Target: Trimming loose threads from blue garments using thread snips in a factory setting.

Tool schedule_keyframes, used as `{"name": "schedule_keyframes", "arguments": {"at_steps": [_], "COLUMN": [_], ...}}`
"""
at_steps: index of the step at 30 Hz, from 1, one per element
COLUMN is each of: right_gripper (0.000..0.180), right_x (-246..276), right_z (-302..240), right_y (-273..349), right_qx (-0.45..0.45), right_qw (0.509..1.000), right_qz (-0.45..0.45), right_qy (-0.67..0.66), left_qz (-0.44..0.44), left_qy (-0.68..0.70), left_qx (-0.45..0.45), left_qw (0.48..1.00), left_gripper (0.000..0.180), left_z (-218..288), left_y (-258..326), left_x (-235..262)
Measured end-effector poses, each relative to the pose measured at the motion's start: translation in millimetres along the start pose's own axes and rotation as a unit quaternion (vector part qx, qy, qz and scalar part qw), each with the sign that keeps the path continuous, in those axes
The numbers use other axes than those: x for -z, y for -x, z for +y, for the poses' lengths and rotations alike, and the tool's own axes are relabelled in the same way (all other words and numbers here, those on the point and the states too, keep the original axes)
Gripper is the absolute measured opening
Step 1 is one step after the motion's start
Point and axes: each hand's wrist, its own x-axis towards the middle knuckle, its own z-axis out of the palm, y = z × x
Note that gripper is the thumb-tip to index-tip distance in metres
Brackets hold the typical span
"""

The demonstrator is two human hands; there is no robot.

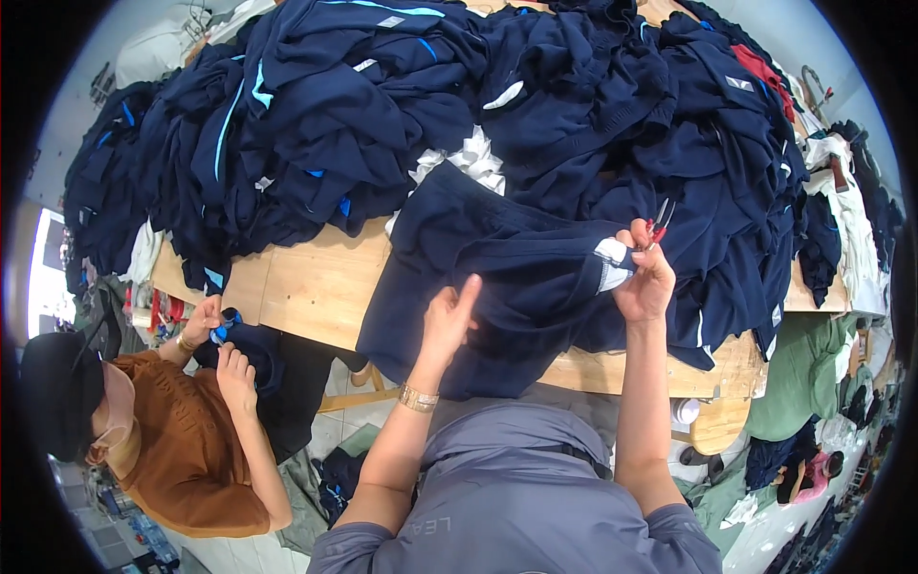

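A pair of navy trousers [497, 277] with an elastic waistband lies in front of me, partly hanging over the table's near edge. My right hand [645, 282] is closed on small red-handled scissors [660, 225], blades pointing up and away. Its fingers also pinch the garment's edge, where a white patch of cloth [610, 252] shows. My left hand [448, 320] is over the trousers' middle with one finger stretched out and the others partly bent; nothing shows in it. Whether it presses on the cloth I cannot tell.
Heaped navy garments [354, 124] cover the back of the wooden table [320, 287]. White scraps [473, 161] lie beyond the trousers. At left a co-worker in a brown shirt [191, 450] handles a dark garment with blue trim. A wooden stool [719, 426] stands at the near right.
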Motion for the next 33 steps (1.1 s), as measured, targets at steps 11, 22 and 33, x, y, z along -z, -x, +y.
{"name": "schedule_keyframes", "arguments": {"at_steps": [11, 22, 33], "right_gripper": [0.025, 0.027, 0.025], "right_x": [9.0, -71.6, -77.9], "right_z": [15.0, 93.1, 76.0], "right_y": [5.1, 23.7, 62.5], "right_qx": [0.265, 0.057, 0.09], "right_qw": [0.639, 0.807, 0.772], "right_qz": [0.174, -0.021, -0.194], "right_qy": [0.7, 0.587, 0.598], "left_qz": [-0.215, -0.199, -0.197], "left_qy": [0.479, 0.511, 0.59], "left_qx": [-0.029, -0.114, -0.092], "left_qw": [0.851, 0.829, 0.777], "left_gripper": [0.01, 0.027, 0.022], "left_z": [28.3, 27.4, 13.2], "left_y": [32.6, 44.6, 34.4], "left_x": [-0.3, -0.8, 7.3]}}
